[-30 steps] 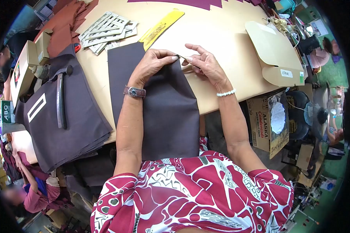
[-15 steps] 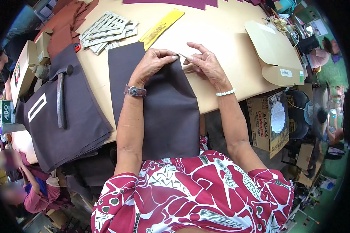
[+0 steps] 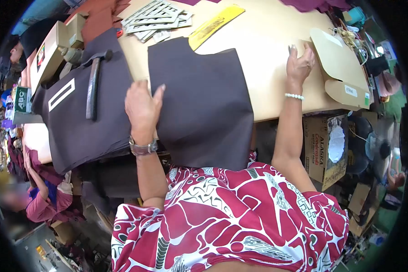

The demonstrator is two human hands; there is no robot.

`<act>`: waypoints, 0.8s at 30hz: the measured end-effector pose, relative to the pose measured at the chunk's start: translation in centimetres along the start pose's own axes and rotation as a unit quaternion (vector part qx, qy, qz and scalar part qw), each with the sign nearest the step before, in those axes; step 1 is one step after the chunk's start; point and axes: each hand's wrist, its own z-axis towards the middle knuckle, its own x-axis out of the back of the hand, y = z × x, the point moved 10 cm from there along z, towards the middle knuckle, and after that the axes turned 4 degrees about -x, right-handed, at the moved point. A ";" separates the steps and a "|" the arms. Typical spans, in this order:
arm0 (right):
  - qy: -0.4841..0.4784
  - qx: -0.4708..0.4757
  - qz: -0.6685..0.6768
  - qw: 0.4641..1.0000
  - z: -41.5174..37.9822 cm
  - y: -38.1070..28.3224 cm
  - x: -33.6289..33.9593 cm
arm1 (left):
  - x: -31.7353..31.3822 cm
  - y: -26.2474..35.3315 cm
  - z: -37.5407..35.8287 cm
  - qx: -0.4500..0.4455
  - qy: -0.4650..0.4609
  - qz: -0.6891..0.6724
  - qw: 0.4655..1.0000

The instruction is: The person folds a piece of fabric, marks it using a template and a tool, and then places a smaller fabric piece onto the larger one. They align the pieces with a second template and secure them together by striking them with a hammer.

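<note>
A dark brown leather-like sheet [image 3: 204,90] lies on the table in front of me, its near end hanging over the edge towards my lap. My left hand [image 3: 143,109] is open beside the sheet's left edge, thumb apart from the fingers, over the gap next to a stack of similar dark sheets [image 3: 109,127]. A hammer [image 3: 93,86] and a white rectangular frame [image 3: 61,95] rest on that stack. Farther right, my right hand [image 3: 300,65] is raised near a tan folder [image 3: 342,68]. Its fingers are curled, with something small and dark at the thumb tip, too small to name.
Grey slatted pieces [image 3: 154,20] and a yellow strip [image 3: 217,26] lie at the back of the table [image 3: 267,45]. Reddish-brown sheets [image 3: 99,20] and cardboard boxes [image 3: 52,50] are at the left. A printed carton [image 3: 315,145] stands below the right edge. Another person [image 3: 47,195] is at lower left.
My hands have parted from the sheet's top corner. The left has moved left and nearer me, the right away to the right. The sheet's raised corner now lies flat. The view has shifted.
</note>
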 end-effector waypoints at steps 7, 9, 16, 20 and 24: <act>-0.431 -0.060 0.458 0.775 -14.2 -18.2 -0.6 | -2.2 -1.1 -3.1 0.094 0.023 -0.148 0.984; -0.493 -0.109 0.481 0.716 -18.2 -19.0 -2.3 | -2.3 -1.9 -3.3 0.167 -0.012 -0.235 0.957; -0.471 -0.188 0.460 0.729 -19.9 -17.2 -4.8 | -5.9 -1.9 -4.5 0.229 -0.012 -0.649 0.725; -0.443 -0.095 0.407 0.793 -19.4 -18.7 -3.4 | -7.5 0.8 -4.5 0.214 -0.014 -0.684 0.698; -0.465 -0.176 0.500 0.710 -20.4 -18.3 -4.2 | -6.7 2.0 -4.3 0.176 -0.003 -0.657 0.733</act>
